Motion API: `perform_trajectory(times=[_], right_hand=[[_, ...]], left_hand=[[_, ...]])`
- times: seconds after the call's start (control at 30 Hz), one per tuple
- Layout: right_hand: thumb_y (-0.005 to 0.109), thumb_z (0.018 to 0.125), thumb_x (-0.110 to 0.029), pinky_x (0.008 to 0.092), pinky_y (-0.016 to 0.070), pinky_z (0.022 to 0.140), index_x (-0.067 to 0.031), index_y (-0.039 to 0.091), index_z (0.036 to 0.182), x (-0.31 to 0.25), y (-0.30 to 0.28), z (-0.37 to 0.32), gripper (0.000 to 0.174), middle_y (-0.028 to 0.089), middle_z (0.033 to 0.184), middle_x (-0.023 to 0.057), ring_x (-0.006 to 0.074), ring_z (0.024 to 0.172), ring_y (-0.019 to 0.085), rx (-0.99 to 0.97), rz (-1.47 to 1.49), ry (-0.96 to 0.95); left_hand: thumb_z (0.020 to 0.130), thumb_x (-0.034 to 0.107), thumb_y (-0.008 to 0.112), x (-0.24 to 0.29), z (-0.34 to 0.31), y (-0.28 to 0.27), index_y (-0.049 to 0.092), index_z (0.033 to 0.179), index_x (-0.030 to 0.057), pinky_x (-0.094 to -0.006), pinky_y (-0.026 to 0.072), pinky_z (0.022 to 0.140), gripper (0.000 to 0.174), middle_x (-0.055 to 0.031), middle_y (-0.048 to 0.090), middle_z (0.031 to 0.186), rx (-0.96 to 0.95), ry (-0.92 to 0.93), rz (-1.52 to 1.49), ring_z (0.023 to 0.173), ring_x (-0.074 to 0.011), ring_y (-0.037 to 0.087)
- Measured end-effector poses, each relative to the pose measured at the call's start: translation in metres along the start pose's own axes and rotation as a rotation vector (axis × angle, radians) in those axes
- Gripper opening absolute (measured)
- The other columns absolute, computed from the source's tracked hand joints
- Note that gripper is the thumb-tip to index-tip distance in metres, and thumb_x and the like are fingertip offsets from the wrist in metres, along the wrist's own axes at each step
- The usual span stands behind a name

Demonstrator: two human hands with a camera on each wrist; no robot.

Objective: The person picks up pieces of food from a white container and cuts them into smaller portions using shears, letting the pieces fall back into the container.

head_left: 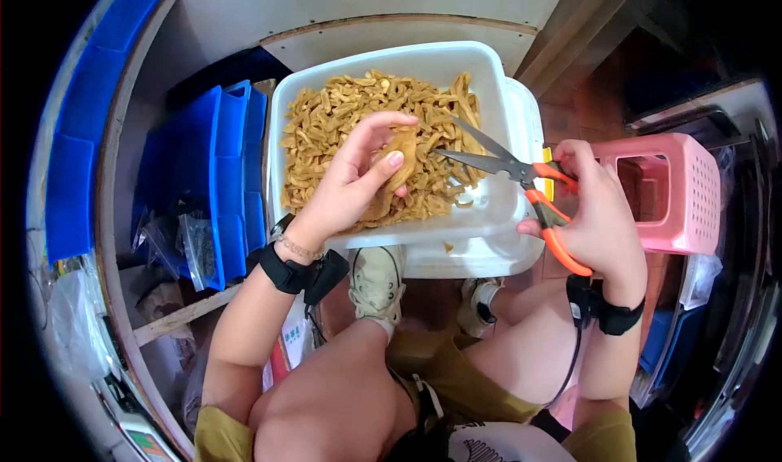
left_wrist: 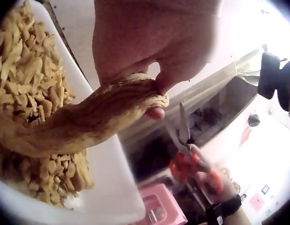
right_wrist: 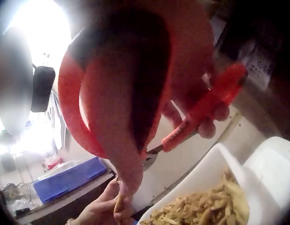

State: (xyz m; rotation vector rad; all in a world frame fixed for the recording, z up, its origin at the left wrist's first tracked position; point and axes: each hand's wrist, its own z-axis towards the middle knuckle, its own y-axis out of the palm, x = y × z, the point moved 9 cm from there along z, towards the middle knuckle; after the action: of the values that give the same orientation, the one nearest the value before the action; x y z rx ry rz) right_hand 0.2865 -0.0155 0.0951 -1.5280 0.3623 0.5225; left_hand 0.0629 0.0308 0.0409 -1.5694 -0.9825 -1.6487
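My left hand point(head_left: 358, 179) pinches a flat tan ribbed sheet point(head_left: 399, 165) over a white tub point(head_left: 497, 96) heaped with tan cut strips point(head_left: 342, 124). In the left wrist view the sheet point(left_wrist: 88, 123) hangs from my fingertips above the strips point(left_wrist: 28, 79). My right hand point(head_left: 599, 218) grips orange-handled scissors point(head_left: 521, 175); their blades stand apart and point at the sheet, just right of it. The scissors point(left_wrist: 189, 159) show beyond the sheet in the left wrist view. The orange handle point(right_wrist: 74, 108) fills the right wrist view.
The tub rests on a second white container point(head_left: 489, 254) in front of my knees. A pink plastic stool point(head_left: 664, 189) stands to the right. Blue bins point(head_left: 220, 177) are stacked on the left beside a wooden shelf, with plastic bags point(head_left: 191, 246) below.
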Motion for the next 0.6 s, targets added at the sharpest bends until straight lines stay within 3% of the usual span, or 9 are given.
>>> perform_trajectory(times=[0.17,0.23,0.27,0.3,0.53,0.6], right_hand=[[0.089,0.049,-0.035,0.0421,0.0454,0.076,-0.0042,0.048,0.112,0.006,0.01,0.001,0.082,0.063,0.091,0.017,0.0339,0.085,0.057,-0.036,0.038,0.009],[0.089,0.049,-0.033,0.0419,0.0457,0.075,-0.0035,0.046,0.112,0.004,0.013,0.001,0.082,0.063,0.085,0.0169,0.0343,0.081,0.058,-0.073,0.023,0.031],[0.089,0.049,-0.033,0.0419,0.0457,0.075,-0.0035,0.046,0.112,0.005,0.014,0.001,0.082,0.063,0.085,0.0169,0.0343,0.081,0.058,-0.079,0.019,0.031],[0.089,0.05,-0.033,0.0417,0.0452,0.073,-0.0036,0.046,0.112,0.006,0.017,0.002,0.081,0.062,0.08,0.0165,0.0337,0.078,0.058,-0.097,0.062,0.031],[0.09,0.049,-0.029,0.0343,0.0402,0.057,-0.0045,0.044,0.108,0.002,0.016,0.001,0.079,0.056,0.065,0.0123,0.0262,0.059,0.051,-0.119,0.165,-0.038],[0.091,0.048,-0.028,0.0322,0.04,0.056,-0.0043,0.044,0.108,0.001,0.013,-0.001,0.08,0.055,0.064,0.011,0.0238,0.058,0.05,-0.122,0.154,-0.039]], left_hand=[[0.096,0.008,0.049,-0.007,-0.002,-0.004,0.037,0.12,0.0096,-0.0249,0.0508,0.069,0.027,-0.0082,0.048,0.118,0.032,-0.025,-0.032,0.084,-0.0084,0.053],[0.096,0.007,0.05,-0.009,-0.003,-0.005,0.036,0.117,0.0099,-0.0247,0.0508,0.07,0.026,-0.0088,0.048,0.117,0.047,-0.03,-0.052,0.083,-0.0084,0.053],[0.095,0.006,0.051,-0.011,-0.004,-0.005,0.034,0.114,0.0104,-0.0256,0.0511,0.069,0.026,-0.0094,0.051,0.111,0.047,-0.033,-0.074,0.085,-0.0122,0.056],[0.094,0.004,0.052,-0.012,-0.004,-0.004,0.032,0.112,0.0109,-0.0266,0.0513,0.068,0.028,-0.0101,0.055,0.105,0.048,-0.034,-0.096,0.087,-0.016,0.059],[0.088,-0.006,0.056,-0.011,-0.012,0.001,0.032,0.11,0.0104,-0.0275,0.0515,0.072,0.036,-0.0074,0.06,0.103,0.109,-0.009,-0.149,0.096,-0.0146,0.06],[0.086,-0.004,0.062,-0.009,-0.016,-0.003,0.036,0.11,0.0084,-0.0251,0.0462,0.087,0.038,-0.0067,0.059,0.106,0.131,0.012,-0.08,0.104,-0.0117,0.057]])
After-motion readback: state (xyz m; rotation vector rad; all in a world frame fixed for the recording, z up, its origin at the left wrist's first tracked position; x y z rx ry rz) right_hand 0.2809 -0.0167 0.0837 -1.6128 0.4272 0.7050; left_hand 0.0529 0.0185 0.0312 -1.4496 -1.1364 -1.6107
